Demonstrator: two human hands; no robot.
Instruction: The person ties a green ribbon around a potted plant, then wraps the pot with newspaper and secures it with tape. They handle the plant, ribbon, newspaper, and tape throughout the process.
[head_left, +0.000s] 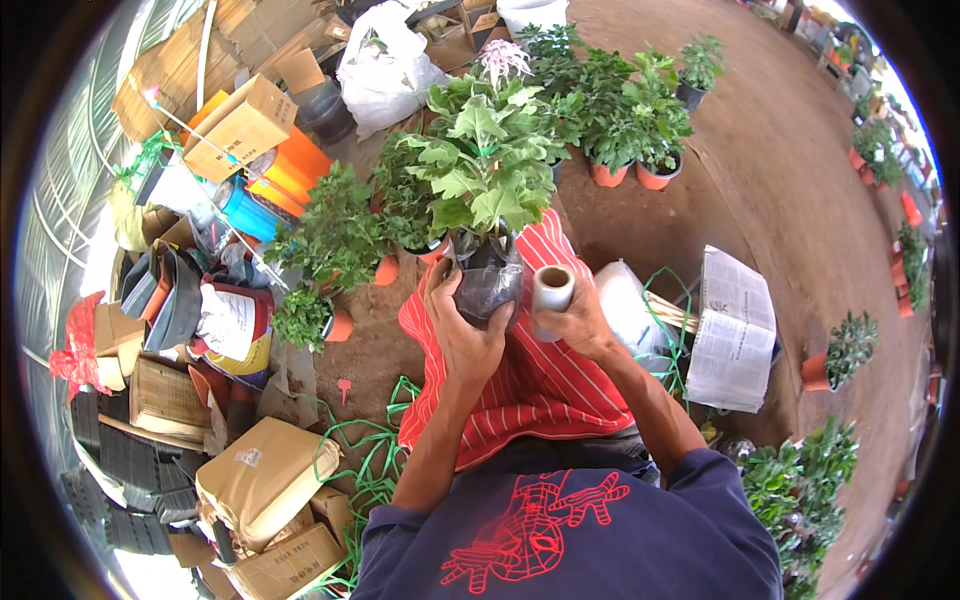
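Observation:
My left hand (466, 324) grips a dark plastic plant pot (487, 289) wrapped in clear film, thumb at its front and fingers round its left side. From the pot rises a leafy chrysanthemum (487, 161) with a pale pink-white bloom (504, 61) near the top. My right hand (577, 322) is closed around a roll of clear stretch film (553, 292), held nearly upright just right of the pot. A red striped cloth (525, 390) covers my lap below both hands. Whether a strip of film joins roll and pot, I cannot tell.
Potted plants (330, 232) stand close on the left, and more pots (656, 169) stand ahead. At the right lie a newspaper (731, 330) and a white plastic bag (637, 315). Loose green twine (367, 450) tangles beside cardboard boxes (262, 480) on the left.

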